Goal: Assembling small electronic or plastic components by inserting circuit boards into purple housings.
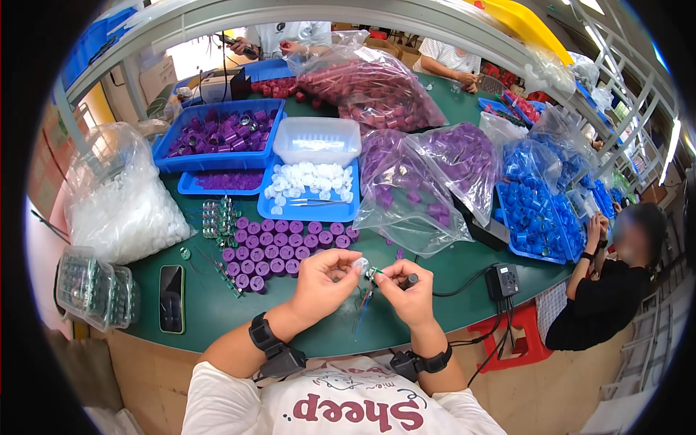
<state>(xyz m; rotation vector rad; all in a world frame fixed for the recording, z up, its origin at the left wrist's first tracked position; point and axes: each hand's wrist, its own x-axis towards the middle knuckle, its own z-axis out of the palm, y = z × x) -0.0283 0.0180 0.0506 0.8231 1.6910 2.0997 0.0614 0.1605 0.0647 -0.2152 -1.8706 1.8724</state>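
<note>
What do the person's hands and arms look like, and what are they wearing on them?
The left hand and right hand wear no gloves. Around the left wrist is a black strap with a chunky dark box; the right wrist has a matching black band and box. The short sleeves are white.

L hand (322,285), R hand (409,293) just beside, both prob. pinching

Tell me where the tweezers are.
In the head view, the tweezers lie left of centre in a blue tray, beside the white pieces.
</note>
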